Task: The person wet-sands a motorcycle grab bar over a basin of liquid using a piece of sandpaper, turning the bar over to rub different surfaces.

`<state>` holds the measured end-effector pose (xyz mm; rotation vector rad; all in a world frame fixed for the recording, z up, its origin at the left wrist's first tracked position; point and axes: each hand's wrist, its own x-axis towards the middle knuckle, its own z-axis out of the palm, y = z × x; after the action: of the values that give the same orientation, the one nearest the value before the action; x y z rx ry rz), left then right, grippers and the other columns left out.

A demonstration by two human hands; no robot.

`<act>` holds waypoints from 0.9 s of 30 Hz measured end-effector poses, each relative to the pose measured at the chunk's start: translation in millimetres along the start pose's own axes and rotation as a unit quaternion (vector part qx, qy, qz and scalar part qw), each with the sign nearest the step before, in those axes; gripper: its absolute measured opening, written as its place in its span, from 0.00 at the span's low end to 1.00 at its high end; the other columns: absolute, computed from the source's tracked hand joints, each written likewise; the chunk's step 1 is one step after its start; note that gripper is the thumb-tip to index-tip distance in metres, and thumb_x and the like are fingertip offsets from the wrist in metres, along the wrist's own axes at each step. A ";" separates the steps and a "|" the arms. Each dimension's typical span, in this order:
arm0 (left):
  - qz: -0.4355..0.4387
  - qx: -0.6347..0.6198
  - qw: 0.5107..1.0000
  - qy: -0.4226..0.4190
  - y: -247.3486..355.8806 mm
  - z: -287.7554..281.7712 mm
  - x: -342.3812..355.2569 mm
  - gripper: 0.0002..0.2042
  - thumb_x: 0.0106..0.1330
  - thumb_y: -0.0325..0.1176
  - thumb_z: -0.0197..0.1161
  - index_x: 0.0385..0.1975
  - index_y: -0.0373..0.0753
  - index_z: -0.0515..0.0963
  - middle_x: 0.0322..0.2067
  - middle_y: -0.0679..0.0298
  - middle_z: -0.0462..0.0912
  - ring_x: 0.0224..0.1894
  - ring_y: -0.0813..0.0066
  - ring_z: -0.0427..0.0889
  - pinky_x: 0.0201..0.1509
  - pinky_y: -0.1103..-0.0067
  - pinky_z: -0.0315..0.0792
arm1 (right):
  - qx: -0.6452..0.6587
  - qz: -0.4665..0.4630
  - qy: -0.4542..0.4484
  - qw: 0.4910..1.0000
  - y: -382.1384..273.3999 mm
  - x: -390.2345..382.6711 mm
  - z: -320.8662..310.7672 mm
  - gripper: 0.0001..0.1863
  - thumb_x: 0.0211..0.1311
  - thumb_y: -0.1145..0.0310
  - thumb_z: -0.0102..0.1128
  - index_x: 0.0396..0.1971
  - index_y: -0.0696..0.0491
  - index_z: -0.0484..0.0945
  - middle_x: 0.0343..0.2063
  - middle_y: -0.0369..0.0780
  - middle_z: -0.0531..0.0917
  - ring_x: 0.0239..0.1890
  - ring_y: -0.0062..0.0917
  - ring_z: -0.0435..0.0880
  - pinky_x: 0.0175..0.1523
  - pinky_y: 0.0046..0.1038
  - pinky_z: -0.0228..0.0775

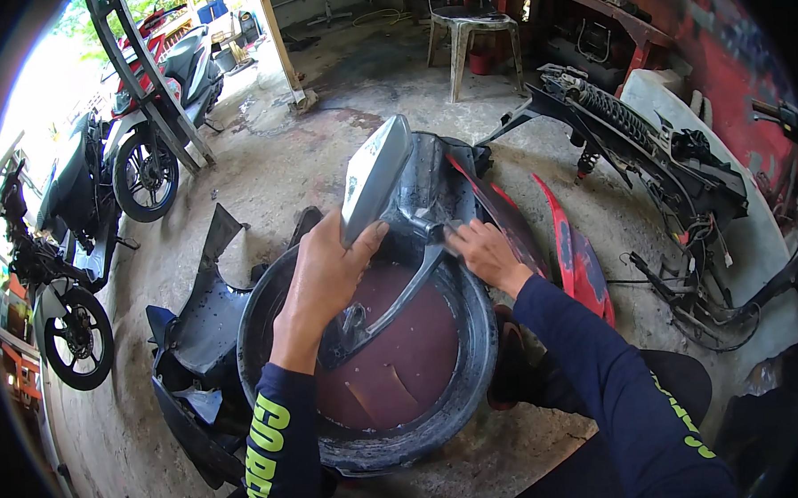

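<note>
My left hand (333, 265) grips what looks like a motorcycle side mirror (378, 174), raised above the far rim of a round black tub (278, 432). The mirror has a bright, reflective face and a grey shell. Beside its dark stem, my right hand (486, 254) is closed, its fingertips slightly blurred; what they hold, if anything, I cannot make out. Below, a dark curved bar-shaped part (406, 298) slants down into the tub's reddish-brown water. A brownish rectangular sheet (383, 396) shows in the water.
Black plastic fairings (211, 319) lie left of the tub. Red-and-black panels (575, 250) lie to its right. Farther right stands a stripped motorcycle frame (681, 192) with cables trailing on the floor. Parked motorcycles (146, 162), a metal post (156, 90) and a plastic chair (470, 32) stand beyond.
</note>
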<state>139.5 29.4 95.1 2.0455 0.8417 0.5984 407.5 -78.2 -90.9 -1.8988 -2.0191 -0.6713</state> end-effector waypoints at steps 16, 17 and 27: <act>-0.001 0.017 1.000 -0.005 -7.5 -3.4 -3.5 0.18 0.71 0.41 0.64 0.42 0.27 0.76 0.21 0.60 0.78 0.22 0.74 0.76 0.30 0.73 0.71 | 0.142 0.069 0.020 0.987 -36.6 -5.6 9.6 0.23 0.54 0.74 0.58 0.51 0.44 0.84 0.36 0.35 0.81 0.39 0.33 0.78 0.45 0.33 0.74; -0.001 0.017 1.000 -0.003 -7.2 -3.7 -4.1 0.18 0.71 0.41 0.64 0.42 0.27 0.76 0.21 0.60 0.78 0.22 0.74 0.76 0.30 0.73 0.71 | 0.142 0.057 0.004 0.988 -32.2 -3.3 6.8 0.23 0.54 0.74 0.58 0.52 0.45 0.83 0.36 0.35 0.81 0.39 0.33 0.78 0.45 0.33 0.74; -0.002 -0.034 0.999 -0.004 -6.2 -3.5 -4.3 0.18 0.71 0.42 0.64 0.41 0.28 0.75 0.20 0.61 0.77 0.22 0.76 0.75 0.29 0.74 0.71 | 0.083 0.105 0.032 0.990 -27.8 -2.5 10.2 0.24 0.53 0.73 0.60 0.53 0.47 0.82 0.34 0.35 0.79 0.38 0.33 0.78 0.43 0.36 0.73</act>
<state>132.2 30.7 91.4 1.9822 0.8107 0.6084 381.3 -75.7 -104.7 -1.9294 -1.7448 -0.4866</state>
